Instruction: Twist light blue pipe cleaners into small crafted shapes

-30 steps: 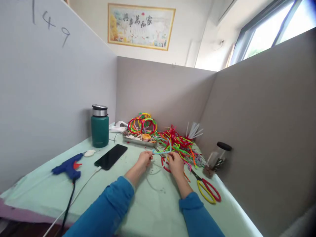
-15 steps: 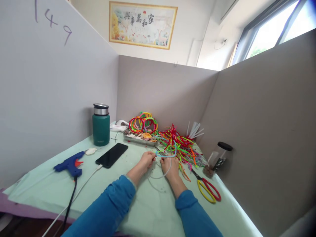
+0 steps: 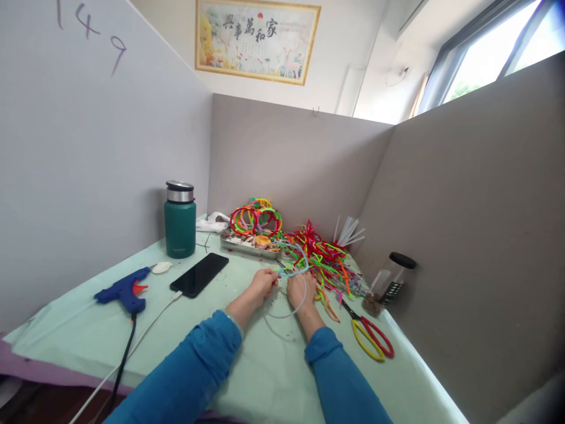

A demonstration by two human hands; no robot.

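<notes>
My left hand (image 3: 265, 284) is closed in a pinch on a light-blue pipe cleaner (image 3: 305, 254), near the middle of the table. From those fingertips the pipe cleaner runs right, then bends back toward the far side in a loose curve. A thin pale loop (image 3: 285, 318) hangs between my hands and crosses in front of my right hand (image 3: 302, 288). The fingers of that hand are curled together close beside the left fingertips; what they grip is hidden. A bit of yellow-green shows at the left fingertips.
Behind my hands lie a heap of colourful pipe cleaners (image 3: 324, 253) and a metal tray (image 3: 251, 251) with coloured rings over it. Scissors (image 3: 375, 338) and a clear jar (image 3: 391, 282) are right. Left are a phone (image 3: 200, 275), glue gun (image 3: 126, 290) and green bottle (image 3: 180, 229).
The free part of the light-blue pipe cleaner has swung from upright to a curve leaning away and left. My right hand has shifted slightly left; the left hand stays nearly in place.
</notes>
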